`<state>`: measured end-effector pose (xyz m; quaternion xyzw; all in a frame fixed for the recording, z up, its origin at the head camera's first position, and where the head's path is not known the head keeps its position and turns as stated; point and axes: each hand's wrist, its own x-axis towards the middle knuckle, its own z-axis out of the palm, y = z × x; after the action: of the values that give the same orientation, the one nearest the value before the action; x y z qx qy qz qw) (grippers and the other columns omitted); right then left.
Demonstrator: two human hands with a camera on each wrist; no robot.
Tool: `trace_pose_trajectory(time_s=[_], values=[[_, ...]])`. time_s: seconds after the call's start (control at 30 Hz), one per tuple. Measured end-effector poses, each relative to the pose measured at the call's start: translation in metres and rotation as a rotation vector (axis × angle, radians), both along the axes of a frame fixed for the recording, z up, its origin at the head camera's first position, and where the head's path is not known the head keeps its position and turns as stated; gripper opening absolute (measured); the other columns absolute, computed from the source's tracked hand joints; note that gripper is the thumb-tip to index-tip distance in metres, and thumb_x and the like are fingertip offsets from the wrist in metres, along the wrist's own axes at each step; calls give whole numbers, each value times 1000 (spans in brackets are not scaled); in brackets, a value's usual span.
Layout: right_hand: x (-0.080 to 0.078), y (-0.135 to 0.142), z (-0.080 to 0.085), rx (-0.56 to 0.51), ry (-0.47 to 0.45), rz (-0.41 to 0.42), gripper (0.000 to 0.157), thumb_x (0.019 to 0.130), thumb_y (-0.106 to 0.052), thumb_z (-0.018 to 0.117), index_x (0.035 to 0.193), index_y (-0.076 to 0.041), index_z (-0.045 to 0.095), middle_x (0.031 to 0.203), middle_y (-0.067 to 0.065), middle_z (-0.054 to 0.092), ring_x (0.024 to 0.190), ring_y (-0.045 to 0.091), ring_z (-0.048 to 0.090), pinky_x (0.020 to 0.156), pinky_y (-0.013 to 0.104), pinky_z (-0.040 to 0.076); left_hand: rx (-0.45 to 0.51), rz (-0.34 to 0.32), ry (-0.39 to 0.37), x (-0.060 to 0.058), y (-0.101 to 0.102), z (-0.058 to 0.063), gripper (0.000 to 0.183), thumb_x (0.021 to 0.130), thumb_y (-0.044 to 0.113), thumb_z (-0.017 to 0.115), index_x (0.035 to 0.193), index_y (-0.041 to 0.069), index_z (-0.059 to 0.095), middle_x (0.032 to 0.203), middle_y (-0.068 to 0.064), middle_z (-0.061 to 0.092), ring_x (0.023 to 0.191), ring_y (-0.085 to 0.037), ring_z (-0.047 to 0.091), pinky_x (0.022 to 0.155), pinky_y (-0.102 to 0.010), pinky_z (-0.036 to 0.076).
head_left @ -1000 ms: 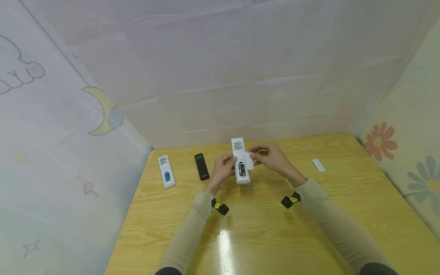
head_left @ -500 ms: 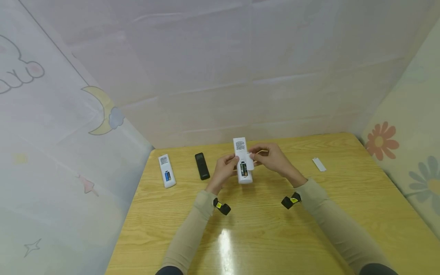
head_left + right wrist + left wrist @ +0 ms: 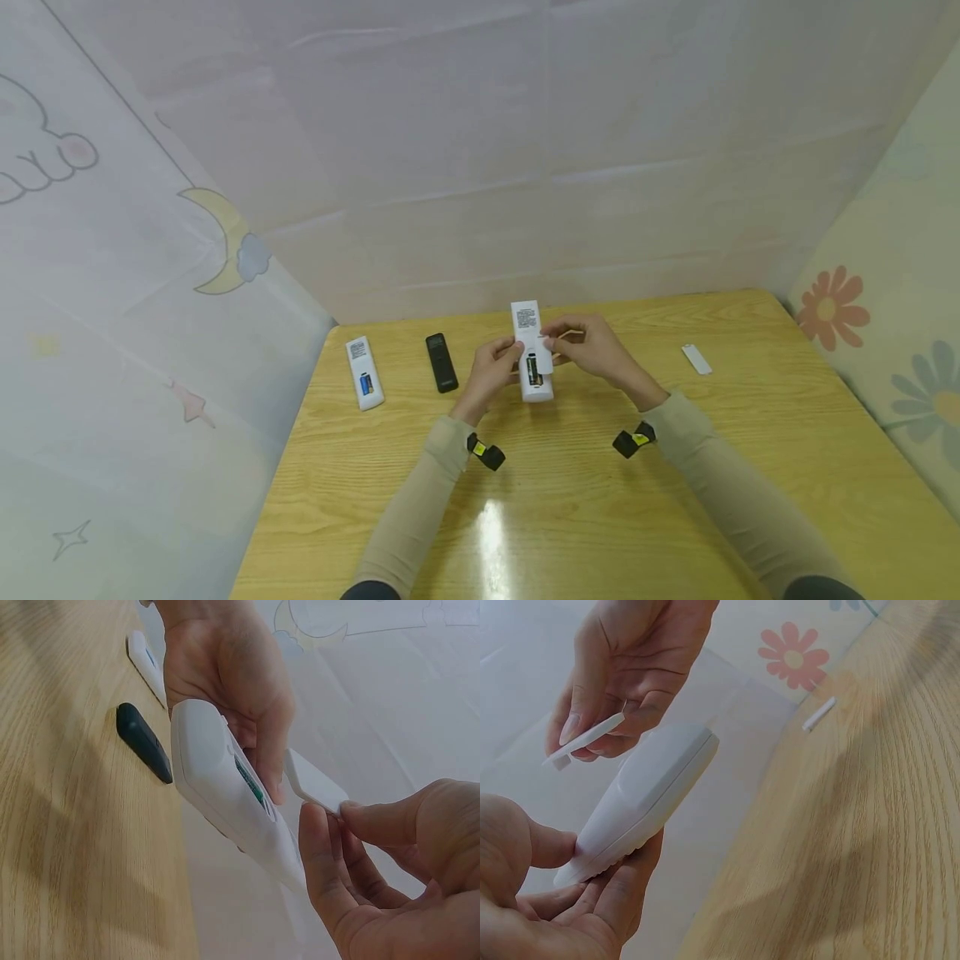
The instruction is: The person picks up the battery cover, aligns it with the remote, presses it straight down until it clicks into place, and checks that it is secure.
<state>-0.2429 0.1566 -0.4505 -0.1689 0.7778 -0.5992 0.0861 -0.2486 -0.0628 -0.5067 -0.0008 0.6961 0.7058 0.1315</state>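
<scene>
My left hand (image 3: 491, 375) grips a white remote control (image 3: 527, 318) by its sides, back face up, thumb along the left edge. Its battery compartment is uncovered, and dark batteries (image 3: 533, 369) show inside. Between thumb and fingers my right hand (image 3: 596, 346) pinches a white battery cover (image 3: 315, 782). In the head view the cover overlaps the right side of the compartment; both wrist views show it raised off the remote's back at an angle. The remote's button side is turned away, with the left fingers (image 3: 619, 896) beneath it.
On the wooden table (image 3: 570, 500), a second white remote (image 3: 363, 371) lies at the left with a blue battery showing. A black remote (image 3: 441, 363) lies beside it. Another white battery cover (image 3: 697, 359) rests at the right. Cloth walls (image 3: 480, 167) stand behind and at both sides.
The left hand has shifted the remote slightly right, towards the right hand. The cover, formerly beside the remote's right edge, now overlaps part of the battery compartment in the head view.
</scene>
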Motion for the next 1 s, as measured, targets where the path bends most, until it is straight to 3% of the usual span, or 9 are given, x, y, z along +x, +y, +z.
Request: trace_pose_trajectory(time_s=[0.23, 0.53, 0.73, 1.0], values=[[0, -3, -2, -2, -6, 1, 27, 105, -4, 66, 129, 9, 69, 123, 30, 66, 105, 39, 75, 78, 32, 67, -1, -6, 4, 1, -1, 1, 55, 112, 33, 59, 154, -2, 52, 139, -18, 69, 121, -31, 71, 96, -42, 64], [1, -4, -2, -1, -15, -8, 26, 105, -3, 67, 129, 7, 70, 122, 29, 66, 105, 36, 75, 82, 40, 67, -10, 9, 2, 0, 2, 0, 53, 111, 33, 60, 152, -1, 54, 136, -17, 71, 118, -29, 73, 93, -40, 65], [2, -4, -4, -9, -16, -12, 25, 105, -3, 66, 128, 8, 69, 128, 29, 67, 106, 36, 76, 78, 34, 67, -9, 3, -2, 1, 4, 3, 58, 111, 34, 60, 155, -2, 51, 141, -18, 69, 121, -29, 72, 95, -40, 64], [1, -8, -8, -11, -14, -4, 25, 105, -5, 67, 127, 7, 70, 119, 28, 66, 100, 32, 76, 77, 34, 67, -11, 10, 7, 1, 3, 2, 56, 111, 35, 60, 153, 0, 54, 139, -17, 70, 119, -29, 72, 93, -41, 65]])
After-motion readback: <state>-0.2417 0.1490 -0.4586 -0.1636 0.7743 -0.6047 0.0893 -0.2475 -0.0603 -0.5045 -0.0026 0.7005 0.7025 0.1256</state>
